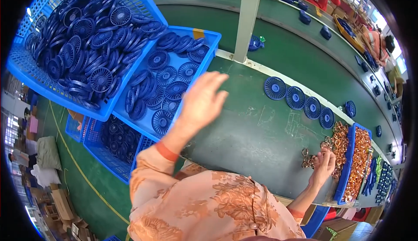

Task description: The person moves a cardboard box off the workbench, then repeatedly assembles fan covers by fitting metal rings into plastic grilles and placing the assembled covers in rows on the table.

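Observation:
My left hand [204, 99] is above the green work surface, by the right edge of a shallow blue tray [213, 45]. Its fingers are stretched out with nothing in them. Inside the tray lie many round blue fan grilles [166, 75], some flat, some leaning in stacks. On the right, my right hand [323, 165] reaches into loose copper-coloured metal rings [338, 143]. The fingers are curled together among them; whatever they pinch is too small to make out. Several blue fan grilles [295, 98] lie in a row along the surface's far edge.
A large blue crate [56, 95] heaped with grilles stands at the left, with another blue crate [106, 152] below it. A blue bin [346, 171] of copper-coloured parts is at the right. Beyond a white post [246, 23] runs a green conveyor [291, 49] carrying blue parts.

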The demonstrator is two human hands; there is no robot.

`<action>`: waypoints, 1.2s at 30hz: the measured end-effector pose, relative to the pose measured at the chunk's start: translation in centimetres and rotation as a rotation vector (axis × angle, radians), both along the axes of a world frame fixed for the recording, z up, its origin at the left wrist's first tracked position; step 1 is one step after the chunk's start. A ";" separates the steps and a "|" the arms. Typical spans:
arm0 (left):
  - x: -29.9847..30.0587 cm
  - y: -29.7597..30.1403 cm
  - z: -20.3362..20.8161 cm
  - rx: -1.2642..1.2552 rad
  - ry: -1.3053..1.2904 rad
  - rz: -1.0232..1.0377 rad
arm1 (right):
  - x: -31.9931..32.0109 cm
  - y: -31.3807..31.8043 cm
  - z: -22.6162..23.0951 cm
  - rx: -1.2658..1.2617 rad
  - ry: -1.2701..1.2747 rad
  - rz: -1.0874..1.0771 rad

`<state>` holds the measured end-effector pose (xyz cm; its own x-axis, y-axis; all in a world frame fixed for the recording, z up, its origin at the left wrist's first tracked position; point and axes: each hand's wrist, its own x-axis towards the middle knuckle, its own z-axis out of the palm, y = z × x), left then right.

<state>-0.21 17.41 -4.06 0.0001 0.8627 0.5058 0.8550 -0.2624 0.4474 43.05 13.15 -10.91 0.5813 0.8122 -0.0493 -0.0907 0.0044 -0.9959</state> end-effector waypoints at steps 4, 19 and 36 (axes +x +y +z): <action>-9.3 3.3 -1.4 -0.130 0.143 0.211 | -3.1 0.6 -0.6 -0.013 0.233 0.248; -11.4 4.9 -3.6 -0.523 0.428 0.176 | -14.6 1.3 0.8 -0.145 0.255 0.736; 4.6 -3.5 -5.0 -0.566 -1.566 -0.283 | -16.9 2.1 2.8 0.028 0.258 0.857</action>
